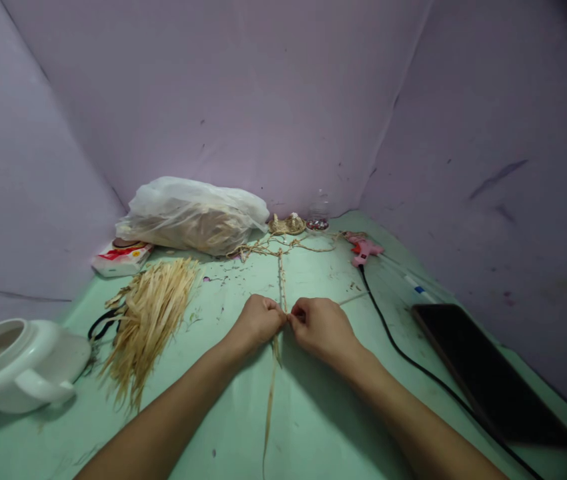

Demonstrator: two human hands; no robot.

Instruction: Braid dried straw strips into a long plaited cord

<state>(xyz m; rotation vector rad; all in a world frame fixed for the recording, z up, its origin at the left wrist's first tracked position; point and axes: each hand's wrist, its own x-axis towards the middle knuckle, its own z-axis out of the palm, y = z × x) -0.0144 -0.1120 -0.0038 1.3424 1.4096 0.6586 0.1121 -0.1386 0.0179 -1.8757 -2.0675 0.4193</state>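
Note:
A thin braided cord of straw-coloured fibre (282,277) runs from the back of the table toward me. My left hand (261,320) and my right hand (321,327) meet at its near end, fingertips pinched together on the strands. Below the left hand a loose strip of fibre (269,400) trails down toward the front. To the left lies a bundle of dry fibre strips (151,320), fanned out on the table. The exact grip between the fingertips is too small to make out.
A white plastic bag (193,213), a small box (122,259) and a woven piece (287,225) stand along the back. The pink glue gun (364,250) trails a black cable (398,353) beside a dark tablet (488,373). At left sits a white container (28,373). Purple walls (283,100) enclose the green table (223,427).

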